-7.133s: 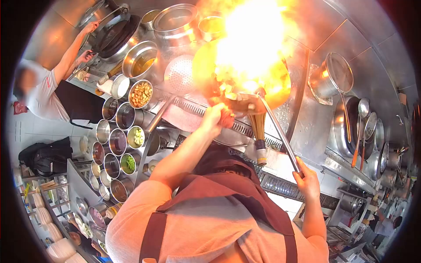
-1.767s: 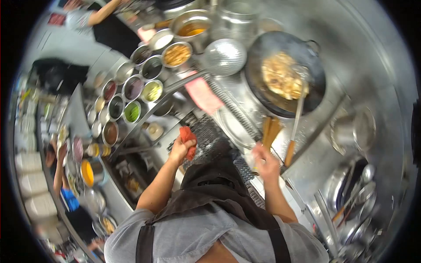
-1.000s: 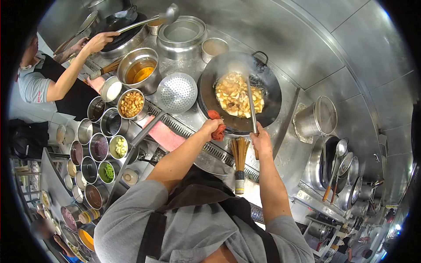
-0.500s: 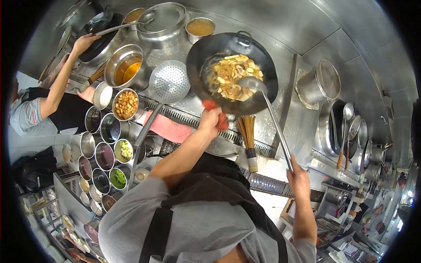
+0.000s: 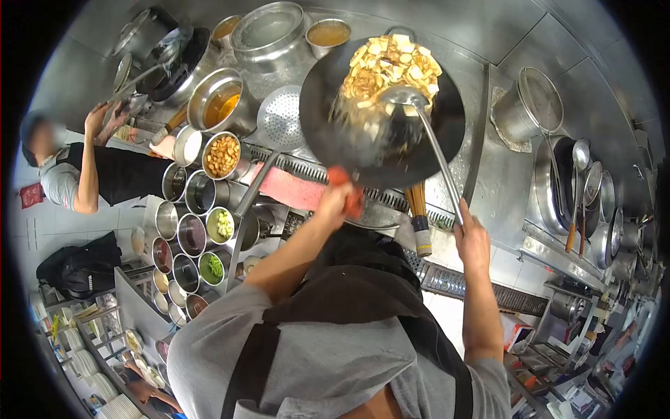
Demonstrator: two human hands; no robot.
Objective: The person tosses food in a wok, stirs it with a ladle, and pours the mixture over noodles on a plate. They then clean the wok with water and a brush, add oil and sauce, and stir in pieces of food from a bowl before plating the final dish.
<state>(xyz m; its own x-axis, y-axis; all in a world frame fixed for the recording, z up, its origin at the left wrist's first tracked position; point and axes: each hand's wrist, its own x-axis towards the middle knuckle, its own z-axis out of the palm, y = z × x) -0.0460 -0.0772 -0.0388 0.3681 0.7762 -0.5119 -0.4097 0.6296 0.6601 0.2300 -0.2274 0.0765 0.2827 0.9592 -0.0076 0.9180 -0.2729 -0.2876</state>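
Note:
My left hand (image 5: 335, 201) is closed around the near edge of a black wok (image 5: 450, 136), with a red cloth (image 5: 354, 202) bunched in its grip. Sliced, browned food (image 5: 391, 66) is heaped toward the wok's far side, some of it blurred and in the air. A long-handled ladle (image 5: 438, 153) is in my right hand (image 5: 473, 241), fingers wrapped round the end of the handle. Its bowl rests in or against the near side of the food. Steam or motion blur hides part of the wok's bottom.
Left of the wok lies a perforated skimmer (image 5: 280, 119), beside a pot of amber liquid (image 5: 222, 105). Several metal tubs of ingredients (image 5: 222, 155) stand nearer. A bamboo brush (image 5: 419, 220) sits below the wok. Another person (image 5: 87, 160) works at far left with a ladle.
The food has shifted from the wok's middle to its far side, partly tossed up. The wok appears tilted. The other person's hand has come down and nearer their body.

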